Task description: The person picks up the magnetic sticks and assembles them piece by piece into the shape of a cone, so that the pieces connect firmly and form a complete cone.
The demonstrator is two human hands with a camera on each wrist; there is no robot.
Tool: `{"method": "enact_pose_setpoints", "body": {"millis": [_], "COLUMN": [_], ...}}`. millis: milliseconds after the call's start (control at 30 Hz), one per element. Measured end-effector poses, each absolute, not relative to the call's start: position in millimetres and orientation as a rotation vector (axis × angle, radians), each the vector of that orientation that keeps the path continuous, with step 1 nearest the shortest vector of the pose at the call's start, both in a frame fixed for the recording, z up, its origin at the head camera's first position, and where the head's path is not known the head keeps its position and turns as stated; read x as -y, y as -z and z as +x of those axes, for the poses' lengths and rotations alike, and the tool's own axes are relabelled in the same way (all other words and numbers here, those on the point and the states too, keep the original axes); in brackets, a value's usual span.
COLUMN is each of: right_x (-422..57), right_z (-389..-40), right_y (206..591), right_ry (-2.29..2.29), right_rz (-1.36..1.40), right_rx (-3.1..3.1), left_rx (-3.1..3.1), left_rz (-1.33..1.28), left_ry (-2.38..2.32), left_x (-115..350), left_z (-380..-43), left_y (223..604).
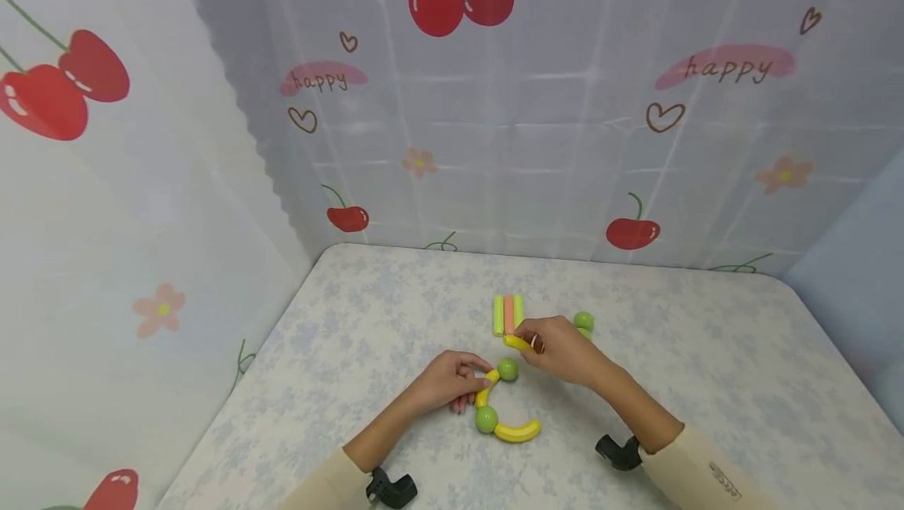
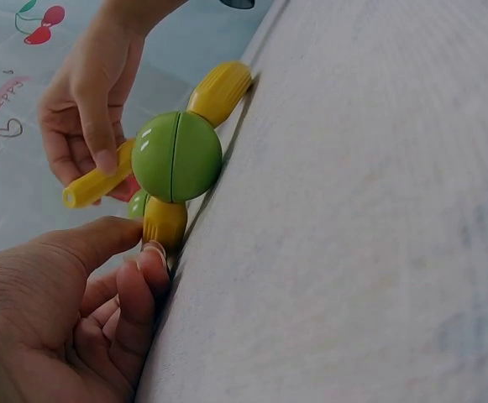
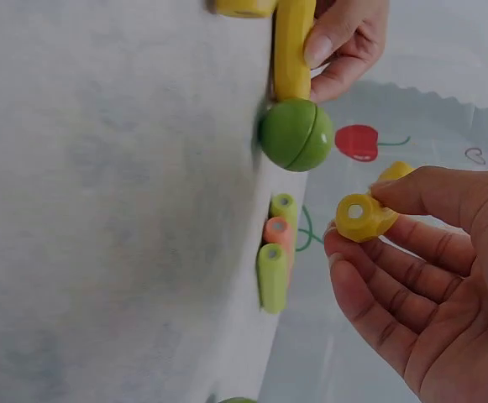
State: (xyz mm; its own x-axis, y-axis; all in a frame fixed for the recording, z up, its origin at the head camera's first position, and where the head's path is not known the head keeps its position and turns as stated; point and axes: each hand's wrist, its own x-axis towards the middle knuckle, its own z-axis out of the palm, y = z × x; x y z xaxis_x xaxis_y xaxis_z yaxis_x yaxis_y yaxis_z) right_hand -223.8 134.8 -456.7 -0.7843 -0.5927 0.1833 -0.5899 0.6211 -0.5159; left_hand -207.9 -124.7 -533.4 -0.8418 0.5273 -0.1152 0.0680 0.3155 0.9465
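On the table, a curved yellow stick (image 1: 482, 398) joins one green ball (image 1: 508, 369) to a nearer green ball (image 1: 486, 419). My left hand (image 1: 445, 380) pinches this stick from the left, thumb and fingertips at its side in the left wrist view. From the nearer ball another curved yellow stick (image 1: 518, 432) runs off to the right. Raised beyond the far ball, my right hand (image 1: 561, 345) pinches a loose curved yellow stick (image 3: 363, 218) between thumb and fingers. A round grey spot shows on that stick's end in the right wrist view.
Behind the right hand lie two light green straight sticks (image 1: 498, 315) with an orange stick (image 1: 509, 314) between them. Further right sits another green ball (image 1: 583, 321), partly hidden by the right hand. A cherry-print curtain (image 1: 494, 141) stands along the table's back edge.
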Motion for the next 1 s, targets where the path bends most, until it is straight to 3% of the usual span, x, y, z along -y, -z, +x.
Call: {"method": "enact_pose_setpoints", "body": {"millis": [567, 1000], "right_x": [-149.4, -142.8], "right_z": [-207.0, -205.1], "right_y": [473.2, 484.0], "right_ry": [0.956, 0.919], "right_rz": [-0.723, -0.731], "right_rx": [-2.806, -2.782], "left_rx": [-2.219, -2.209], "left_rz": [0.516, 0.518], "left_ry": [-1.526, -1.535], "left_x": [127.0, 123.9], "left_z": [-209.6, -207.0], "left_y": [529.1, 529.2]}}
